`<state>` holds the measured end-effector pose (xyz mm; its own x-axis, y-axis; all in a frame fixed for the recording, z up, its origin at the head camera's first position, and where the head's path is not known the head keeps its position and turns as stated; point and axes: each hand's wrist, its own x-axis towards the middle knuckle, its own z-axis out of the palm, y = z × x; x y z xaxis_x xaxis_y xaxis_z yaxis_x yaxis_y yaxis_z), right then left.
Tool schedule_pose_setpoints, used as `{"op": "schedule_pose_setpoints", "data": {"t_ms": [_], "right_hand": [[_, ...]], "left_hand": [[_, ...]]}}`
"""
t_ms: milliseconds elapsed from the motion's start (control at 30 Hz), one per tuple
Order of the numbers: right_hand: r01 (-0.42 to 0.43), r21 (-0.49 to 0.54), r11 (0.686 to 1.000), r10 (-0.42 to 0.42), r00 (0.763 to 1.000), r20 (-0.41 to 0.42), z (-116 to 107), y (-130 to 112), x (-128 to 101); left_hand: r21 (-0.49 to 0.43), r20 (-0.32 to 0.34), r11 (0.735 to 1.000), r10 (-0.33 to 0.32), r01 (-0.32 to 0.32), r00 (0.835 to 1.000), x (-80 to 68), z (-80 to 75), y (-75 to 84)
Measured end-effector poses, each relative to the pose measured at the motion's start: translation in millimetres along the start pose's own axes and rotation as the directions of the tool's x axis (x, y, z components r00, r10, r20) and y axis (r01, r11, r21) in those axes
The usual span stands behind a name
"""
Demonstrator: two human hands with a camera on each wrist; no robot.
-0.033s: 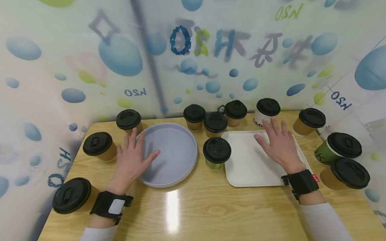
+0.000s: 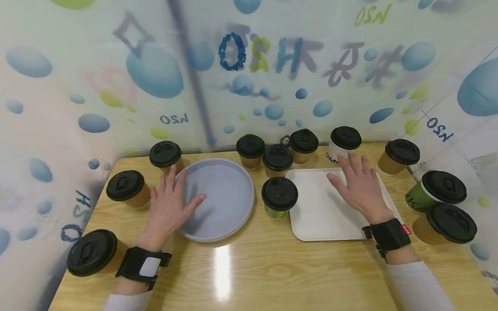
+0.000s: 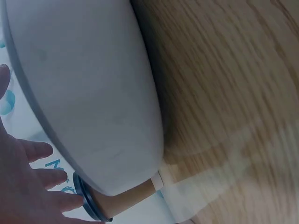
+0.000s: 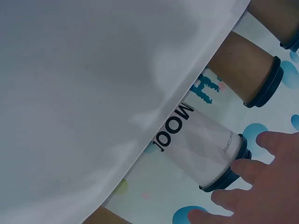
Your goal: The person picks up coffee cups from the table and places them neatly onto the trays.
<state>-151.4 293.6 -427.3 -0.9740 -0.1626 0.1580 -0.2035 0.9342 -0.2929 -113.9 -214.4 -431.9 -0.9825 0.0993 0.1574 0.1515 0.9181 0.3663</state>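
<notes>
My left hand point(image 2: 167, 211), fingers spread, hovers over the left rim of a round grey-blue plate point(image 2: 221, 198) and holds nothing. In the left wrist view its fingers show beside the plate's pale outer wall point(image 3: 88, 93), with a brown cup point(image 3: 126, 198) behind. Over the right part of a white rectangular tray point(image 2: 319, 216), my right hand point(image 2: 362, 188) is likewise spread and holds nothing. Its fingertips overlap a white lidded cup point(image 2: 335, 151) at the tray's far edge. Between plate and tray stands a green cup with a black lid point(image 2: 279, 196).
Brown lidded cups stand at the left, one at the back point(image 2: 166, 155), one midway point(image 2: 128, 189) and one in front point(image 2: 95, 252). Several more, including a brown cup point(image 2: 250, 151), line the back. At right are a green cup point(image 2: 433, 192) and brown cups point(image 2: 443, 224). A patterned wall point(image 2: 272, 86) rises behind.
</notes>
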Motion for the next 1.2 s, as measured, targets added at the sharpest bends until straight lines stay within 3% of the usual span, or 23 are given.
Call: {"op": "schedule_pose_setpoints", "data": {"t_ms": [467, 633, 833, 1033, 1200], "right_hand": [[0.001, 0.026, 1.0, -0.001, 1.0, 0.008, -6, -8, -8], [0.027, 0.104, 0.994, -0.027, 1.0, -0.01, -8, -16, -11], [0.093, 0.305, 0.948, -0.094, 0.995, -0.008, -13, -43, -16], [0.132, 0.378, 0.916, -0.158, 0.987, 0.039, -10, -75, -21], [0.098, 0.46, 0.883, -0.176, 0.976, 0.131, -1, -93, -23]], "left_hand": [[0.002, 0.016, 1.0, 0.008, -0.008, 1.0, -0.1, -0.1, 4.5], [0.002, 0.022, 1.0, 0.01, -0.01, 1.0, -0.8, 0.1, 6.2], [-0.003, 0.006, 1.0, 0.022, -0.022, 1.0, -1.5, 0.9, 8.4], [-0.009, -0.044, 0.998, 0.054, -0.054, 0.998, -3.5, 2.1, 9.6], [-0.01, -0.059, 0.998, 0.066, -0.067, 0.996, -5.5, 3.5, 10.4]]}}
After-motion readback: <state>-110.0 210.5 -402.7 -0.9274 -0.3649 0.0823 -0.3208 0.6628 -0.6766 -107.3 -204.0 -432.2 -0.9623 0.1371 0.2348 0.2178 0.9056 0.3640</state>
